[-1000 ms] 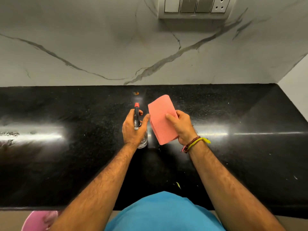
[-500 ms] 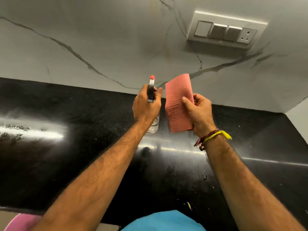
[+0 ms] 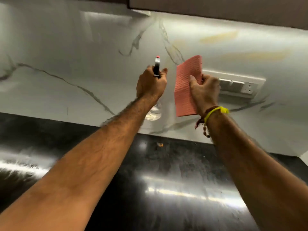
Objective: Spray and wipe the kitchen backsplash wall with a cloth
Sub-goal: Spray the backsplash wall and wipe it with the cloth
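Both hands have come up off the desk since a second ago and now sit mid-frame against the wall [image 3: 70,52]; the view has tipped upward too, so a dark cabinet underside [image 3: 216,7] shows along the top edge.

Left hand [image 3: 150,85]: fingers curled round the neck of the spray bottle [image 3: 154,112], gripping it. Black spray head with its red tip [image 3: 157,57] points up and away, toward the wall. Clear bottle body hangs below my wrist, partly hidden by the forearm. Whether a finger is on the trigger, I cannot tell.

Right hand [image 3: 204,92]: pinching the pink cloth [image 3: 186,90] between thumb and fingers at its right edge. Cloth is folded, held upright, just right of the bottle and apart from it. Cannot tell if it touches the wall. Yellow band and reddish thread bracelet [image 3: 215,112] on my right wrist.

Wall is pale marble-look with grey veins running across the left and centre. Yellowish smears [image 3: 220,37] in the upper right of the frame, above the cloth. White switch plate [image 3: 241,85] sits on the wall just right of my right hand, partly behind it.

Black speckled desk [image 3: 166,180] fills the lower part of the frame, glossy, with bright streaks of glare at lower left and lower centre. Small orange scrap [image 3: 160,144] on it near the wall joint, between my forearms. Frame is motion-blurred.
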